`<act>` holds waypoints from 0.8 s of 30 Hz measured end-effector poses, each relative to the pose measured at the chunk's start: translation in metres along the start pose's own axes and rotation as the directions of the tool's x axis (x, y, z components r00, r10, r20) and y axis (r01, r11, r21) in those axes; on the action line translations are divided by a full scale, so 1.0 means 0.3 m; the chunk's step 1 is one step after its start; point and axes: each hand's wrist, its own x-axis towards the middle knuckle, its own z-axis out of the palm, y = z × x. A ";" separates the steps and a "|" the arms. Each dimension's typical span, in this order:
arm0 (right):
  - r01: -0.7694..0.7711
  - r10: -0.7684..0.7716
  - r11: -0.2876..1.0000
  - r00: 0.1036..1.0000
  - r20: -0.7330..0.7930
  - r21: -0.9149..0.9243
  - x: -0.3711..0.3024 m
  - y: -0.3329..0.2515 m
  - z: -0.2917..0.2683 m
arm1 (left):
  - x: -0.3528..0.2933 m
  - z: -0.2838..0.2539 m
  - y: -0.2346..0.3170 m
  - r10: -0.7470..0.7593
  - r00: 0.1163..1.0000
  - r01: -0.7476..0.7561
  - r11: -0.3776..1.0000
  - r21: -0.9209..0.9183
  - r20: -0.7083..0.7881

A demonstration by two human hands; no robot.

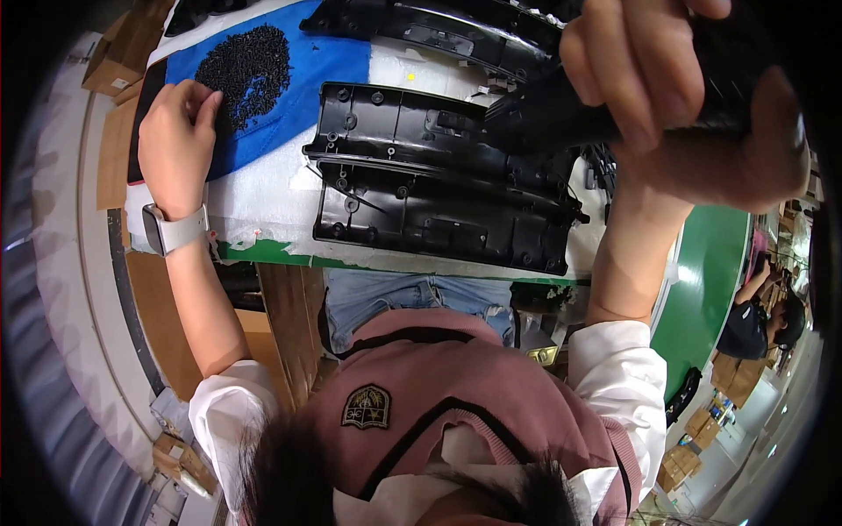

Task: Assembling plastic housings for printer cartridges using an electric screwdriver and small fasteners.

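Cloth point(329, 66) of bright blue carries a spread pile of small black pieces point(259, 61), screws by the look of them. Over its left part is the left hand point(175, 131), thumb and forefinger drawn close together at the pile's edge; whether they pinch a piece, I can't tell. A pale-strapped watch point(164, 230) circles that wrist. Right of the cloth, two black plastic shells point(368, 123) lie side by side, hollow faces up; another shell point(430, 35) reaches over the cloth's far-right corner. Well right of the cloth, the right hand point(667, 96) is raised, fingers curled around a dark object point(548, 118), too shadowed to make out.
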 end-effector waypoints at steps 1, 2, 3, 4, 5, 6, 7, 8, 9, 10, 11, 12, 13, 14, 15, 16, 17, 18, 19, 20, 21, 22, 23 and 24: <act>-0.001 0.001 1.000 1.000 -0.001 -0.025 -0.001 -0.003 0.003 | 0.001 -0.006 0.012 -0.002 0.998 0.003 1.000 0.016 -0.057; -0.001 0.001 0.999 1.000 -0.002 -0.050 -0.001 -0.006 0.006 | 0.002 -0.013 0.016 -0.001 0.998 0.002 1.000 0.015 -0.058; -0.002 0.002 0.997 1.000 -0.004 -0.077 -0.003 -0.009 0.008 | 0.002 -0.015 0.019 -0.025 0.998 0.025 1.000 0.000 -0.061; -0.003 0.003 0.995 1.000 -0.005 -0.104 -0.003 -0.011 0.010 | 0.000 -0.014 0.021 -0.049 0.997 0.048 0.999 -0.015 -0.064; -0.004 0.003 0.991 1.000 -0.007 -0.130 -0.004 -0.012 0.011 | -0.002 -0.007 0.016 -0.049 0.997 0.048 0.999 -0.018 -0.065; -0.001 0.000 0.988 1.000 -0.002 -0.153 0.000 -0.017 0.016 | -0.004 -0.005 0.003 -0.041 0.997 0.038 0.998 -0.050 -0.066; 0.003 -0.003 0.984 1.000 0.003 -0.176 0.004 -0.022 0.020 | -0.007 -0.004 -0.004 -0.033 0.997 0.028 0.996 -0.082 -0.067; 0.008 -0.006 0.980 1.000 0.007 -0.199 0.007 -0.027 0.024 | -0.011 -0.006 -0.004 -0.033 0.997 0.027 0.996 -0.080 -0.073; 0.011 -0.010 0.974 1.000 0.009 -0.226 0.012 -0.030 0.024 | -0.010 0.001 -0.002 -0.017 0.996 0.010 0.996 -0.083 -0.084; 0.015 -0.013 0.967 1.000 0.010 -0.253 0.017 -0.034 0.023 | -0.008 0.007 0.000 0.000 0.996 -0.008 0.996 -0.087 -0.094; 0.019 -0.017 0.960 1.000 0.010 -0.280 0.021 -0.038 0.022 | -0.005 0.010 0.002 0.003 0.995 -0.012 0.996 -0.089 -0.099; 0.027 -0.023 0.951 1.000 0.016 -0.307 0.025 -0.046 0.027 | -0.005 0.003 0.003 -0.008 0.997 0.002 0.998 -0.068 -0.081; 0.036 -0.031 0.950 0.999 0.022 -0.311 0.021 -0.046 0.030 | -0.004 -0.002 0.004 -0.018 0.998 0.015 0.999 -0.047 -0.063; 0.032 -0.044 0.983 0.997 -0.065 -0.181 0.012 -0.038 0.031 | -0.003 -0.005 0.006 -0.033 0.997 0.028 0.997 -0.078 -0.070; 0.031 -0.037 0.999 0.988 -0.148 -0.037 0.010 -0.015 0.027 | -0.006 -0.008 0.003 -0.037 0.996 0.032 0.997 -0.072 -0.075; 0.034 -0.038 0.999 0.989 -0.140 -0.034 0.012 0.006 0.026 | -0.012 -0.014 0.004 -0.077 0.996 0.073 0.995 -0.072 -0.045; 0.080 -0.074 0.996 0.990 -0.120 0.047 0.015 0.030 0.027 | -0.018 -0.021 0.008 -0.117 0.993 0.115 0.991 -0.071 -0.015; 0.127 -0.115 0.986 0.987 -0.110 0.111 0.016 0.047 0.029 | -0.018 -0.011 0.033 -0.134 0.990 0.122 0.964 -0.237 -0.035; 0.172 -0.156 0.968 0.983 -0.102 0.181 0.017 0.061 0.030 | -0.022 -0.001 0.065 -0.154 0.987 0.122 0.913 -0.390 -0.050; 0.214 -0.196 0.944 0.976 -0.095 0.251 0.020 0.071 0.030 | -0.028 0.017 0.084 -0.219 0.973 0.210 0.719 -0.662 0.071; 0.252 -0.235 0.914 0.968 -0.094 0.316 0.024 0.074 0.025 | -0.036 0.026 0.142 -0.185 0.972 0.222 0.515 -0.828 0.145; 0.257 -0.281 0.932 0.958 0.059 0.255 0.043 0.050 -0.015 | -0.048 0.008 0.213 -0.160 0.968 0.244 0.407 -0.880 0.195; 0.271 -0.309 0.944 0.927 0.213 0.189 0.061 0.018 -0.075 | -0.059 -0.002 0.279 -0.126 0.962 0.268 0.291 -0.919 0.241; 0.190 -0.254 0.957 0.916 0.312 0.220 0.056 -0.008 -0.109 | -0.065 -0.010 0.327 -0.061 0.947 0.320 0.212 -0.923 0.315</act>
